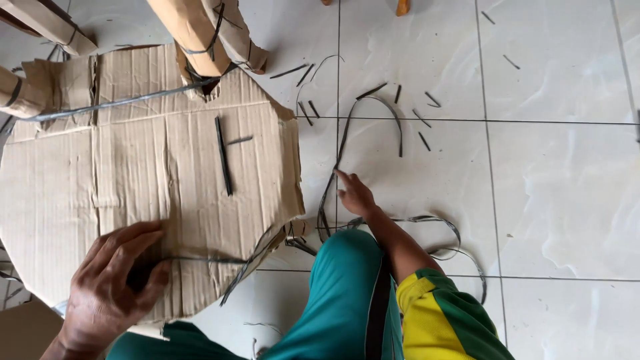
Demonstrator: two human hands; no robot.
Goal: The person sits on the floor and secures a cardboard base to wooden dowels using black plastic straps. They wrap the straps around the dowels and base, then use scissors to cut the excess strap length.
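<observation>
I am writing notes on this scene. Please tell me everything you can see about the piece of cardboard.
The cardboard is a large brown corrugated sheet, cut roughly round, with creases and torn edges. It lies flat on top of a wooden frame whose legs point up through a ragged notch. A dark strip lies loose on it, and thin dark strips run across it. The left hand presses on its near edge, over one strip.

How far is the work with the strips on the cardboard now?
Done: dark bindings already wrap the wooden legs, and cut scraps litter the tile floor. In hand: the left hand presses a strand end on the cardboard; the right hand reaches the long loose strip. Left: that strip lies unattached.
</observation>
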